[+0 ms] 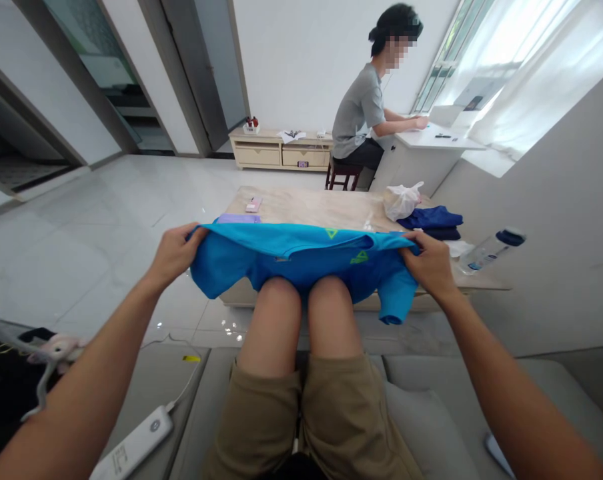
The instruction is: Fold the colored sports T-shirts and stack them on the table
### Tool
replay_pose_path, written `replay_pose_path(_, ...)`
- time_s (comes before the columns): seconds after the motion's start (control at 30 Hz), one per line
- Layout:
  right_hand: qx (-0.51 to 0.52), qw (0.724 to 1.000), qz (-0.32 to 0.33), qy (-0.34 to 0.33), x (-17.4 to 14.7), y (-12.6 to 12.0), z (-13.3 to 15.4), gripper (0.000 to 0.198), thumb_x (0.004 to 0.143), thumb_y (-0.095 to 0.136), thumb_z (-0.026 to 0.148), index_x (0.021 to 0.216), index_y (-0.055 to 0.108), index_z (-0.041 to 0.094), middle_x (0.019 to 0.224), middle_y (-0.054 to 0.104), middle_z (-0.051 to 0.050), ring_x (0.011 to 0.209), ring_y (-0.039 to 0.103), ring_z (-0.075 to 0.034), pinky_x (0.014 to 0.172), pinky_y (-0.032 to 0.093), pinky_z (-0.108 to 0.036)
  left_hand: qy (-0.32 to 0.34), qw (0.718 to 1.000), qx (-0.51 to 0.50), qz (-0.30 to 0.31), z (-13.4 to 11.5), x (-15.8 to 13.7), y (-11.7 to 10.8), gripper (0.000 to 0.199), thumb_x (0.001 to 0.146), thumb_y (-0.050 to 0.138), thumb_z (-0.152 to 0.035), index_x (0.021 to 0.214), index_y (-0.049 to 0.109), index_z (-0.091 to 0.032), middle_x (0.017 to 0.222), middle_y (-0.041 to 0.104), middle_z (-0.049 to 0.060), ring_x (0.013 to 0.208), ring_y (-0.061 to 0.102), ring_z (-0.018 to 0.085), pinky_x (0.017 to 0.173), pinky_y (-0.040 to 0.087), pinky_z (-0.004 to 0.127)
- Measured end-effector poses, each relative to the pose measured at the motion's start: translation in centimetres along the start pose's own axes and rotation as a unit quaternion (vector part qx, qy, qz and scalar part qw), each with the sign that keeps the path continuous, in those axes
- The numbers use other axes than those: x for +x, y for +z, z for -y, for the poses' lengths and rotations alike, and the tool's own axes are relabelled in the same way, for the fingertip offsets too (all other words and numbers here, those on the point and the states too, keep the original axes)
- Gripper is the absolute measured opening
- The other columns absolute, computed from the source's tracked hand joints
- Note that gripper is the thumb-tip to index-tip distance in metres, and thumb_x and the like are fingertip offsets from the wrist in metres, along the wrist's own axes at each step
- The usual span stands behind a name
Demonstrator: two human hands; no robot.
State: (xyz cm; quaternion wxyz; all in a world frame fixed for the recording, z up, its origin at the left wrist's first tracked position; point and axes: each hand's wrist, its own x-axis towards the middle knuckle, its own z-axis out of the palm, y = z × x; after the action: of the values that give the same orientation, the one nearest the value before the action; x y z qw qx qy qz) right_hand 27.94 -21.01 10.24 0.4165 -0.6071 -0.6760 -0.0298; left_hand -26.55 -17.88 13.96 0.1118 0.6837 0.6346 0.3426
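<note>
A bright blue T-shirt point(311, 257) with small green triangle prints is stretched out in front of my knees. My left hand point(177, 252) pinches its left end near a sleeve, thumb and fingers closed on the cloth. At the other end my right hand point(431, 261) grips the fabric by the right shoulder, and a short sleeve hangs below it. The neck opening faces me, with a small label inside. The shirt's lower part drops behind my knees and is partly hidden.
Past the shirt is a low table point(311, 203) bearing a phone point(253, 205), a purple item point(239, 219), a white plastic bag point(403, 200), folded dark blue clothes point(431, 218) and a clear bottle point(494, 250). A white power strip point(136, 445) lies on the sofa. Another person point(364, 110) sits at a desk.
</note>
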Motion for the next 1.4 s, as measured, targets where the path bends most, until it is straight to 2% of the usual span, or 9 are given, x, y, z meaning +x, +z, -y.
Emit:
replay_pose_path(0.17,-0.054,0.997,0.063,-0.006,-4.1,4.0,-3.9,0.025,0.082,0.059,0.030,0.093,0.081,0.025,0.078,0.078,-0.007,0.074,0.074,-0.029,0.070,0.052,-0.035,-0.015,0.996,0.061,0.060,3.7,-0.9,4.7,0.046,0.095,0.043,-0.061,0.082,0.067,-0.024,0.070,0.067,0.002,0.072,0.061,0.023,0.067,0.044,0.029)
replay_pose_path(0.37,-0.144,0.987,0.014,0.074,10.5,6.9,-4.5,0.034,0.089,0.061,0.038,0.106,0.083,0.019,0.098,0.079,-0.018,0.102,0.072,-0.039,0.087,0.054,-0.045,-0.024,0.984,0.177,-0.018,0.8,12.1,5.7,0.046,0.104,0.040,-0.053,0.105,0.075,-0.023,0.104,0.079,0.015,0.104,0.072,0.034,0.087,0.052,0.037)
replay_pose_path(0.47,-0.192,0.977,-0.030,0.091,13.8,11.2,-3.7,0.054,0.089,0.064,0.035,0.135,0.072,0.008,0.133,0.070,-0.030,0.132,0.058,-0.047,0.106,0.048,-0.057,-0.032,0.974,0.212,-0.073,-0.9,15.2,10.2,0.050,0.105,0.044,-0.042,0.139,0.068,-0.013,0.137,0.071,0.027,0.132,0.063,0.042,0.108,0.049,0.052)
replay_pose_path(0.53,-0.187,0.980,-0.006,0.070,11.1,15.4,-3.5,0.065,0.092,0.062,0.032,0.151,0.059,0.004,0.150,0.059,-0.032,0.143,0.050,-0.047,0.114,0.043,-0.061,0.009,0.975,0.212,-0.066,-0.8,13.4,15.5,0.059,0.105,0.044,-0.037,0.155,0.055,-0.007,0.156,0.059,0.030,0.147,0.053,0.043,0.119,0.043,0.058)
replay_pose_path(0.7,-0.134,0.971,0.184,0.078,-2.1,24.9,-5.3,0.066,0.104,0.047,0.039,0.163,0.046,0.009,0.174,0.039,-0.027,0.163,0.031,-0.043,0.130,0.027,-0.065,0.081,0.968,0.182,0.152,2.5,4.2,29.2,0.065,0.108,0.040,-0.042,0.165,0.051,-0.012,0.174,0.044,0.022,0.162,0.041,0.039,0.134,0.029,0.061)
replay_pose_path(0.83,-0.149,0.959,0.209,0.125,-4.4,28.5,-8.5,0.075,0.110,0.037,0.051,0.169,0.039,0.006,0.179,0.030,-0.027,0.168,0.023,-0.043,0.133,0.023,-0.065,0.057,0.969,0.177,0.162,5.3,3.5,34.5,0.076,0.109,0.035,-0.049,0.170,0.040,-0.005,0.180,0.029,0.024,0.168,0.027,0.040,0.136,0.020,0.064)
replay_pose_path(1.2,-0.182,0.948,0.244,0.091,16.9,40.0,-18.7,0.077,0.110,0.037,0.055,0.173,0.036,0.012,0.182,0.027,-0.019,0.168,0.020,-0.040,0.134,0.018,-0.067,-0.001,0.968,0.187,0.165,7.1,25.8,41.1,0.082,0.109,0.034,-0.052,0.176,0.025,-0.005,0.184,0.017,0.024,0.172,0.014,0.041,0.135,0.002,0.070)
replay_pose_path(1.3,-0.184,0.953,0.233,0.053,15.0,38.3,-17.0,0.074,0.111,0.039,0.048,0.173,0.035,0.009,0.183,0.022,-0.020,0.170,0.016,-0.041,0.134,0.016,-0.068,0.041,0.971,0.186,0.145,6.3,23.3,40.3,0.079,0.110,0.034,-0.046,0.177,0.020,-0.007,0.185,0.015,0.021,0.173,0.009,0.038,0.136,-0.001,0.068)
replay_pose_path(1.4,-0.173,0.953,0.247,0.013,6.9,33.1,-13.7,0.071,0.112,0.037,0.045,0.172,0.036,0.007,0.182,0.024,-0.021,0.170,0.018,-0.039,0.135,0.020,-0.063,0.119,0.968,0.161,0.154,6.2,15.3,37.2,0.072,0.111,0.032,-0.041,0.176,0.029,-0.012,0.183,0.027,0.016,0.172,0.018,0.032,0.139,0.005,0.061)
